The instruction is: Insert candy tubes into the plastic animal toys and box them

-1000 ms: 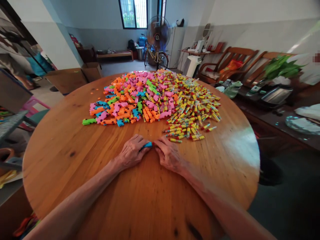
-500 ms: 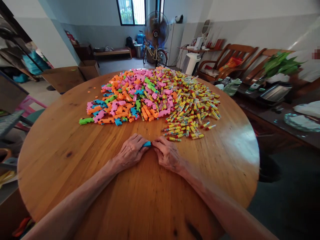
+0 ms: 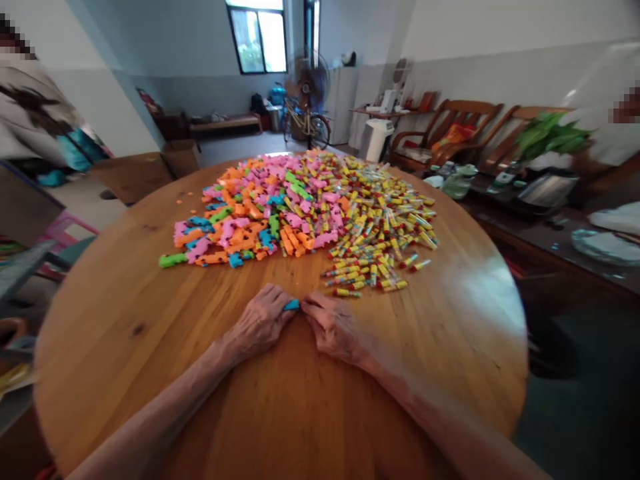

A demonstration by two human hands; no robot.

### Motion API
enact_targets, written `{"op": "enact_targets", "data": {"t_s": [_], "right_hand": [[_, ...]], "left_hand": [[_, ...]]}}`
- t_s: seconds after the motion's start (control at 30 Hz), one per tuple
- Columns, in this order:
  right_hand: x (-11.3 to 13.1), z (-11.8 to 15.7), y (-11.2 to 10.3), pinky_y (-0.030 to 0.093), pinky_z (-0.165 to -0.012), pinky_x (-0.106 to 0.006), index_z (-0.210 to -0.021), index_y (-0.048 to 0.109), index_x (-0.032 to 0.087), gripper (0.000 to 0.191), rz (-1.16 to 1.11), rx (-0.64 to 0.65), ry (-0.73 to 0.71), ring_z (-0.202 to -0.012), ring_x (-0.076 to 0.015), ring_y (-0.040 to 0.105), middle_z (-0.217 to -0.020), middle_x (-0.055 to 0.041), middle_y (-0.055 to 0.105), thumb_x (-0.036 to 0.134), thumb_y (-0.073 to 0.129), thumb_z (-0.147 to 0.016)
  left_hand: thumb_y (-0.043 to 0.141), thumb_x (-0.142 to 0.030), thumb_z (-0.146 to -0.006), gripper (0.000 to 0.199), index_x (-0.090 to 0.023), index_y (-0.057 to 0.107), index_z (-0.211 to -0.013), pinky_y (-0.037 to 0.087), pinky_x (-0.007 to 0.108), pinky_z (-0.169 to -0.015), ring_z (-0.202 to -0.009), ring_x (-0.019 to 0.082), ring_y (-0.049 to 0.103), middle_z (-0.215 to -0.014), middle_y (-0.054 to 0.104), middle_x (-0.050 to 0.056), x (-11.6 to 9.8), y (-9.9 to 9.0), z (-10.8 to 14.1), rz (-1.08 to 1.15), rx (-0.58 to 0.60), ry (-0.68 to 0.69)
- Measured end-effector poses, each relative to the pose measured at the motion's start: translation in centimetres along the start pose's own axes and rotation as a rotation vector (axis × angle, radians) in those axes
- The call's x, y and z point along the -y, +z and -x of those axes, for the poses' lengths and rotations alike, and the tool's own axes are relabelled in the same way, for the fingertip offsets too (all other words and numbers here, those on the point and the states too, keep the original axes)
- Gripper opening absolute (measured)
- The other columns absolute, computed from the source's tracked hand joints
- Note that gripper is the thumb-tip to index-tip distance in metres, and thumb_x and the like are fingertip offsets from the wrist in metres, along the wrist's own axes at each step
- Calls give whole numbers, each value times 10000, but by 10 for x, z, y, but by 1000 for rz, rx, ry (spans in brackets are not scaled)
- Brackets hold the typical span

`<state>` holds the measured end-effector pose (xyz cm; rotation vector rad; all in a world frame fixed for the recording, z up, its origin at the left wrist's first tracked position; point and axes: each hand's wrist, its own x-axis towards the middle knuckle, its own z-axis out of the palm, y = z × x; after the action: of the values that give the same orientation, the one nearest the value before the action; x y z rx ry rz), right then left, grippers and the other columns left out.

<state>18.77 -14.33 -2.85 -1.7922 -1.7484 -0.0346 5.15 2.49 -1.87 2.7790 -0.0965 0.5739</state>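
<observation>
The left hand [image 3: 263, 318] grasps a blue piece [image 3: 291, 305], its end poking out toward the right hand [image 3: 333, 327], whose fingers pinch closed; their contents are hidden. Beyond both grips lie toys [image 3: 250, 213] and tubes [image 3: 385, 213].

Round table [image 3: 150, 373]: smooth wood, glossy where light falls at right. Toy pieces [image 3: 243, 233]: opaque, coloured plastic — smooth-looking. Small tubes [image 3: 383, 230]: clear plastic — shiny. Kettle [image 3: 547, 190]: polished metal. Armchair [image 3: 450, 130]: varnished wood.

no readable text on yellow-labelled tubes [image 3: 395, 285] or elsewhere.
</observation>
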Motion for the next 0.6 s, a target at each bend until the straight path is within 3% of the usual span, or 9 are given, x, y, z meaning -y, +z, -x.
{"op": "enact_targets", "data": {"t_s": [0.13,0.23,0.3,0.4,0.53,0.6], "right_hand": [[6,7,0,520,-796,-350,-1130,623,116,286,6,-157,-22,-952,-244,624,-1132,-171,627,122,462,-894],[3,13,-6,510,-756,-346,-1167,600,98,331,114,-242,47,-946,-253,631,-1194,-199,601,130,465,-867],[-1,17,-14,471,-662,-326,-1121,616,114,301,256,-228,172,-832,-229,633,-1175,-189,612,134,467,-860],[-7,21,-24,368,-559,-308,-1036,636,138,232,410,-102,340,-667,-182,579,-1119,-158,628,142,495,-851],[-19,22,-28,275,-533,-300,-974,643,157,189,442,19,374,-596,-150,511,-1003,-107,622,124,567,-804],[-27,23,-25,271,-536,-295,-965,645,161,201,425,19,355,-598,-143,500,-976,-92,614,106,585,-780]], "left_hand": [[431,-299,-1049,239,-168,604,-948,457,344,-823,-891,212,546,-918,619,83,-10,-6,5,-12,-2,-62],[454,-322,-1036,239,-171,612,-938,458,323,-789,-871,200,564,-898,632,73,-14,-24,29,-18,-33,-169],[459,-332,-1029,243,-178,617,-928,451,303,-750,-835,187,571,-868,632,58,-21,-44,62,-41,-70,-285],[460,-349,-1021,249,-188,642,-965,459,287,-726,-801,181,594,-844,644,47,-34,-83,131,-157,-144,-493],[503,-439,-989,281,-214,671,-1008,504,277,-721,-815,195,643,-875,686,38,-42,-135,227,-377,-157,-761],[534,-478,-957,299,-226,678,-1024,530,300,-751,-867,219,656,-914,697,43,-41,-151,252,-486,-128,-814]]}}
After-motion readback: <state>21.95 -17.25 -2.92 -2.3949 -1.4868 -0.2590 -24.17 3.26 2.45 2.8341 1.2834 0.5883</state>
